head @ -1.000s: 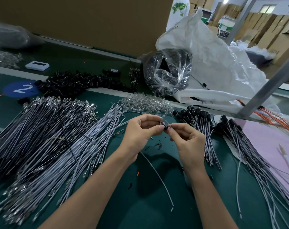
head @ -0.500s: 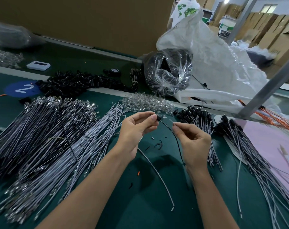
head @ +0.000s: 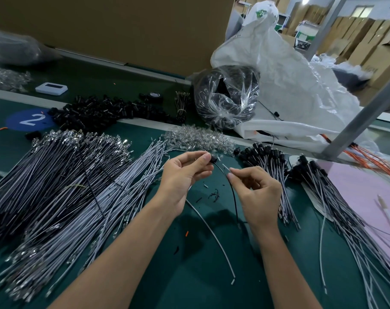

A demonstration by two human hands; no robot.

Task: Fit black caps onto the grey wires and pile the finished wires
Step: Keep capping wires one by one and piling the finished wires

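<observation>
My left hand [head: 185,175] pinches a small black cap [head: 213,159] between thumb and forefinger above the green mat. From the cap a dark wire [head: 230,188] arcs down past my right hand [head: 255,190], which pinches a grey wire end [head: 226,167] near its fingertips. A loose grey wire [head: 214,237] trails on the mat beneath my hands. Uncapped grey wires [head: 62,192] lie in a big pile at the left. Capped wires [head: 272,172] are piled to the right, with a second pile [head: 336,210] further right. Loose black caps [head: 105,112] heap at the back.
Clear small parts [head: 196,139] lie behind my hands. A plastic bag of black parts [head: 227,97] and a large white sack [head: 290,85] stand at the back right. A grey metal post [head: 363,112] slants at the right, beside orange wires [head: 368,159] and a pink sheet [head: 363,190].
My hands were together on the cap a second ago. They have drawn apart, left hand keeping the cap, and the dark wire now shows arcing between them.
</observation>
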